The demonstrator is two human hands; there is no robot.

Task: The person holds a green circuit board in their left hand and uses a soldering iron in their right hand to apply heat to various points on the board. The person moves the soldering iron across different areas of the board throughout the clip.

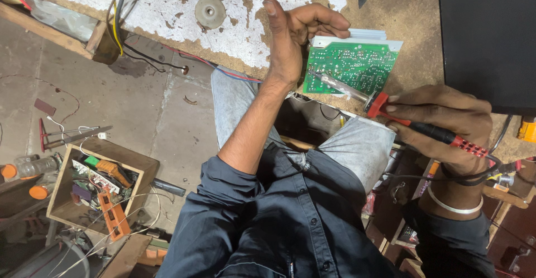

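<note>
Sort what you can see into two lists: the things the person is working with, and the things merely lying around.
In use:
left hand holding green circuit board
right hand holding soldering iron, tip on the board

Lying about:
round metal disc on the bench
wooden box of parts on the floor
loose wires
black case

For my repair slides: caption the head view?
Left hand steadies a green circuit board while right hand applies a soldering iron.

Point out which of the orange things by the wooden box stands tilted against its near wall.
The long orange slotted block, propped against the wooden box. The orange caps sit left of the box; the orange-handled tool lies inside.
</note>
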